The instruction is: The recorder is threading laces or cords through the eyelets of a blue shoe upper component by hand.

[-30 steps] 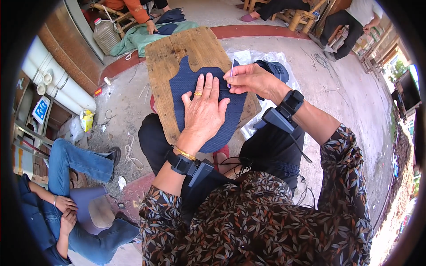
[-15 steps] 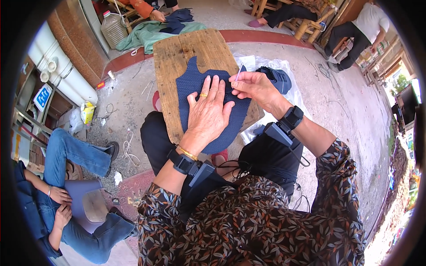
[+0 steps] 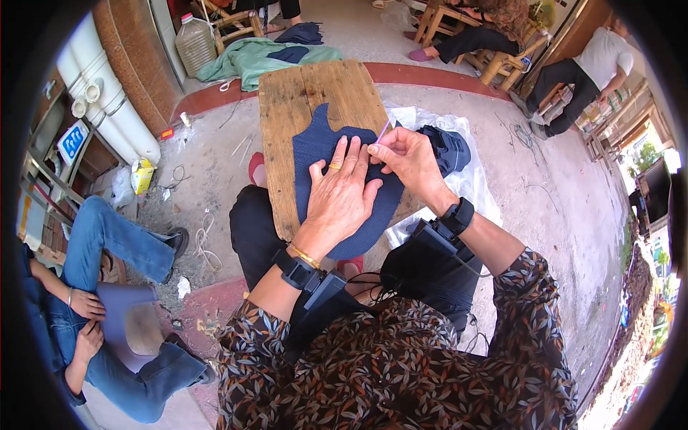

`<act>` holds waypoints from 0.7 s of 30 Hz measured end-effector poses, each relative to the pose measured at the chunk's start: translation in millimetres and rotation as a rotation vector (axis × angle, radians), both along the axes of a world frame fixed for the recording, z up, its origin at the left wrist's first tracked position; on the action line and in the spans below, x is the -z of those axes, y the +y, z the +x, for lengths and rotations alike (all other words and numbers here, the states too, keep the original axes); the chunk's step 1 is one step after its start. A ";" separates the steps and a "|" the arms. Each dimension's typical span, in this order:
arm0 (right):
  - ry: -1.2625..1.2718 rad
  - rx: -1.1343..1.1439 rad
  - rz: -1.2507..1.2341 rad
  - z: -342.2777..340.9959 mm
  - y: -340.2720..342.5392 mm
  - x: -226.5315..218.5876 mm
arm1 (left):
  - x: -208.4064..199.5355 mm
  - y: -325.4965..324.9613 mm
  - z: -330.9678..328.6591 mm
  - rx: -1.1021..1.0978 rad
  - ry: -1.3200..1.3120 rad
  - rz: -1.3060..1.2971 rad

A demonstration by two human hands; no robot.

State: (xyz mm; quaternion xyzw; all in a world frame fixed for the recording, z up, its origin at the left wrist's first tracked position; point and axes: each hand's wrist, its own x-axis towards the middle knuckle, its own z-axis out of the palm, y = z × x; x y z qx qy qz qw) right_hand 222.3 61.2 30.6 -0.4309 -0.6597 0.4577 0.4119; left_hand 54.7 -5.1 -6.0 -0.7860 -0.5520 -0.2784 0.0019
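A dark blue textured fabric piece (image 3: pixel 313 147) with a curved, pointed outline lies flat on a worn wooden board (image 3: pixel 279 100) in front of me. My left hand (image 3: pixel 337 197) rests on it, fingers stretched out and pressing it down, a gold ring on one finger. Just right of those fingertips, my right hand (image 3: pixel 414 161) pinches a thin purple pen-like stick (image 3: pixel 384 132), tilted, with its upper end showing. Its lower tip is hidden by the fingers, close to the fabric's upper right edge.
Stacked dark blue pieces (image 3: pixel 446 149) lie on clear plastic sheeting (image 3: pixel 473 190) to the right. A seated person in jeans (image 3: pixel 122 240) is at the left. Green cloth (image 3: pixel 247 61) and a large plastic jug (image 3: pixel 196 46) stand beyond the board. Another person (image 3: pixel 573 72) bends at the far right.
The whole view has shifted a little, with the board lower and to the right. My right hand still pinches the stick beside my flat left hand. A far person's hand has left the green cloth.
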 end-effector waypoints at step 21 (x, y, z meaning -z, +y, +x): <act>-0.562 0.085 0.496 28.9 -14.0 -12.8 | 3.9 -0.6 -7.1 0.055 0.064 0.002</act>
